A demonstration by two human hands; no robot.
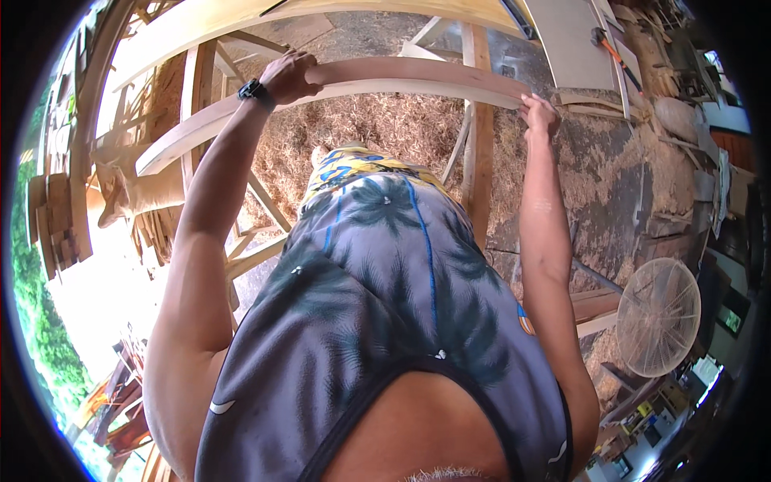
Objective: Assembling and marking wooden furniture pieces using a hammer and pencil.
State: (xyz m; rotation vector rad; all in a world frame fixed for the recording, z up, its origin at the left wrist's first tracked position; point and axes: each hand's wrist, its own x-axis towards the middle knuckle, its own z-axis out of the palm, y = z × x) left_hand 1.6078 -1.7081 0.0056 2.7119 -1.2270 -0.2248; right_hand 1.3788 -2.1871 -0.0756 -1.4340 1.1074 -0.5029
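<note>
A long reddish-brown wooden board (409, 71) with a paler lower edge spans the space in front of me, appearing curved. My left hand (289, 78), with a dark watch at the wrist, is closed over it left of the middle. At the board's right end, my right hand (540, 115) grips the tip between thumb and fingers. The board's left end reaches well past my left forearm. Beyond the board lies the pale wooden top of a workbench (185, 36).
Wood shavings (361, 124) cover the floor beneath the board. A wooden post (480, 161) and braces stand under the bench. On the right are a pale panel (570, 44), a hammer (614, 58) with an orange handle, and a round fan (658, 317). Stacked wood (60, 225) is at left.
</note>
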